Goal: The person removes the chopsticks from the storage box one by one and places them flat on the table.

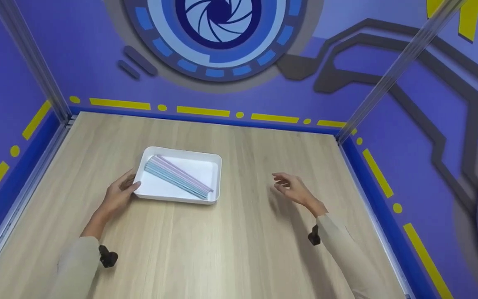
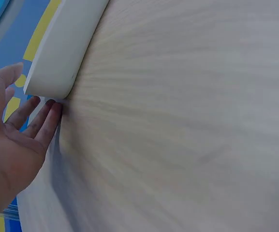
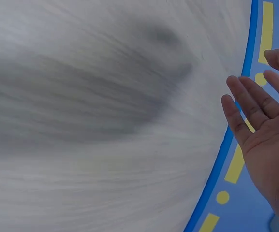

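Note:
A shallow white tray (image 1: 176, 201) sits on the wooden table, left of the middle. Inside it lie several thin pale-blue sticks (image 1: 172, 178) and pinkish-purple sticks (image 1: 185, 172), side by side on a slant. My left hand (image 1: 119, 192) is at the tray's left end, thumb by the rim. In the left wrist view, the fingertips (image 2: 56, 108) reach under the tray's corner, and the thumb stands apart from its wall. Over the table to the right, my right hand (image 1: 292, 189) hovers with relaxed, spread fingers and nothing in it.
The light wooden table (image 1: 222, 249) is bounded by blue printed panels (image 1: 264, 99) at the back and both sides. Metal posts (image 1: 401, 62) rise at the back corners. A small black device (image 1: 108, 256) is worn at each wrist.

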A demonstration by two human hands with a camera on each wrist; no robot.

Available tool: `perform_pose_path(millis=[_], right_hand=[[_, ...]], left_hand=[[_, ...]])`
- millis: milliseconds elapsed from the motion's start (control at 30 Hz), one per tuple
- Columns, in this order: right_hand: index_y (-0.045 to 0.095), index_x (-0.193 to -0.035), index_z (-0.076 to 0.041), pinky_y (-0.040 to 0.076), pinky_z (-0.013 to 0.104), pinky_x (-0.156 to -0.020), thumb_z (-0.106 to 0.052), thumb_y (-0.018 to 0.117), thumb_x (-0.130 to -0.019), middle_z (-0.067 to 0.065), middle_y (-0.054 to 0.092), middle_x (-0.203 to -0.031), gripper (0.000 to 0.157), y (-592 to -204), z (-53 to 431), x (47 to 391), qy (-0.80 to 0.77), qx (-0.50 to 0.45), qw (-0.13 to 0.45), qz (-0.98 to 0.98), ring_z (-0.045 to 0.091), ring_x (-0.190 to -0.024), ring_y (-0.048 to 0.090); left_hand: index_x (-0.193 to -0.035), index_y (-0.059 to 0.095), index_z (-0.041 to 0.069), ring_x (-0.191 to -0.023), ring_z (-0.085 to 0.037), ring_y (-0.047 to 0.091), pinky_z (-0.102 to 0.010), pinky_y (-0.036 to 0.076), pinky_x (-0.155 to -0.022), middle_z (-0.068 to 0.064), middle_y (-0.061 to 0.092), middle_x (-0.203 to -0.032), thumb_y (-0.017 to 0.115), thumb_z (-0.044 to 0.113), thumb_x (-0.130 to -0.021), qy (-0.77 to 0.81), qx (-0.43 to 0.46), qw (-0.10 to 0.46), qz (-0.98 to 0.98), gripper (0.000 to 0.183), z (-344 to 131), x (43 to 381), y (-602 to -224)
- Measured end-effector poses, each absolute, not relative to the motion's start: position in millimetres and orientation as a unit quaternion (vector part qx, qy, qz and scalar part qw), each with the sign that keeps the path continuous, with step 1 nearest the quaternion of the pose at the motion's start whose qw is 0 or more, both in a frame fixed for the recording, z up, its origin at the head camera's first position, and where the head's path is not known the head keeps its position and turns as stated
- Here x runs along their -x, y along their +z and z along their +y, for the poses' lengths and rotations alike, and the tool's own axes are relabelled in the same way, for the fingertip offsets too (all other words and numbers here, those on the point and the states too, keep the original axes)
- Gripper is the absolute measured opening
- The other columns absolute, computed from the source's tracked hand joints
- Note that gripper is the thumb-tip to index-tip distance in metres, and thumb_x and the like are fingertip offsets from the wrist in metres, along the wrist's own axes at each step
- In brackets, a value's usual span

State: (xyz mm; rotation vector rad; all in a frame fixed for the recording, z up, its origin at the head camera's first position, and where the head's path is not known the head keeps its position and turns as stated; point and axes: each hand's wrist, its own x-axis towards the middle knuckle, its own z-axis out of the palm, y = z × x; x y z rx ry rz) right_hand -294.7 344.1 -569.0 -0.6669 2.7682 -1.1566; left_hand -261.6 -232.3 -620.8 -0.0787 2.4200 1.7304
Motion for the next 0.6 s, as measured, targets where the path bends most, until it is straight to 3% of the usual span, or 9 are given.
perform_pose_path(millis=[167,400,600], right_hand=[[0.061,-0.135,0.004,0.058,0.051,-0.094,-0.009,0.063,-0.101,0.029,0.069,-0.124,0.036,-570,324,300,-0.369,0.232,0.054,0.898,0.039,-0.111,0.069],[0.065,-0.131,0.003,0.059,0.048,-0.094,-0.011,0.062,-0.101,0.022,0.072,-0.122,0.033,-566,293,309,-0.382,0.243,0.078,0.888,0.035,-0.111,0.070],[0.066,-0.131,0.000,0.057,0.048,-0.098,-0.012,0.062,-0.102,0.017,0.072,-0.125,0.032,-559,265,319,-0.391,0.242,0.102,0.882,0.032,-0.113,0.070]], left_hand=[[-0.162,0.025,0.011,-0.157,-0.036,0.022,-0.046,0.026,-0.128,-0.017,0.024,-0.169,0.055,0.034,-0.107,0.648,0.066,0.099,0.752,0.067,-232,260,-624],[-0.159,0.035,0.012,-0.154,-0.030,0.030,-0.040,0.031,-0.126,-0.013,0.031,-0.167,0.062,0.033,-0.103,0.690,0.107,0.106,0.708,0.066,-233,252,-631],[-0.157,0.040,0.013,-0.152,-0.025,0.036,-0.025,0.038,-0.120,-0.011,0.037,-0.165,0.066,0.040,-0.099,0.677,0.115,0.089,0.721,0.069,-236,250,-640]])
